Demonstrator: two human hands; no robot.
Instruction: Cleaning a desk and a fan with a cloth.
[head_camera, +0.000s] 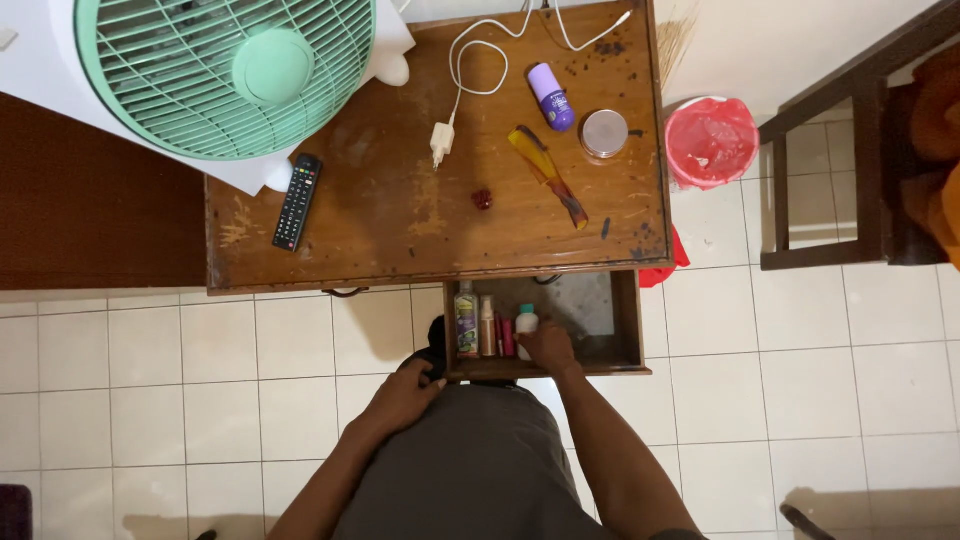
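Down at 6 o'clock of the wooden surface (400, 215), the drawer (628, 330) stands pulled out so its contents can be reached. Inside, the right hand (548, 346) has its fingers closed on a white bottle (526, 322) standing upright beside other slim bottles (467, 320). At 9 o'clock, the left hand (405, 392) rests curled against a dark object; its grip I cannot tell.

Soft, even indoor light; sharp across most of the view

Glare sheens the bench (420, 215) well above the right grip (548, 347); the open drawer (600, 310) around that grip lies in shade. Faint shadows fall on the floor tiles (150, 380) left of the left grip (405, 395). Edges bend slightly.
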